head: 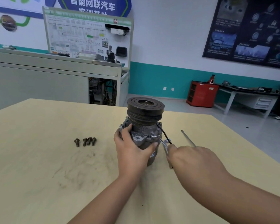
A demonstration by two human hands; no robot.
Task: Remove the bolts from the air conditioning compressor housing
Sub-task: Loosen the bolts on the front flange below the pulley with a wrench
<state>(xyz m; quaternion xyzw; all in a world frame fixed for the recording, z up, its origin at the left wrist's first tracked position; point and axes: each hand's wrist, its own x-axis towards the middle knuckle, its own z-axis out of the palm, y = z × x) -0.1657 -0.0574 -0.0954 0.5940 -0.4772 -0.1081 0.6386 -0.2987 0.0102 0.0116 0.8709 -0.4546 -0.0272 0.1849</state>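
bolts (85, 141) left of compressor (144, 126)

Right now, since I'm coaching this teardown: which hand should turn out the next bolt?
Right. The right hand holds the wrench, its end seated on the compressor flange; the left hand grips the housing steady.

Blue wall sign (94, 5) reads 智能网联汽车 in white characters

An automotive training workshop is indicated by a wiring-diagram board (87, 34), a dark car poster (249, 29), and a red cabinet (200, 95) beside a workbench (242, 91)
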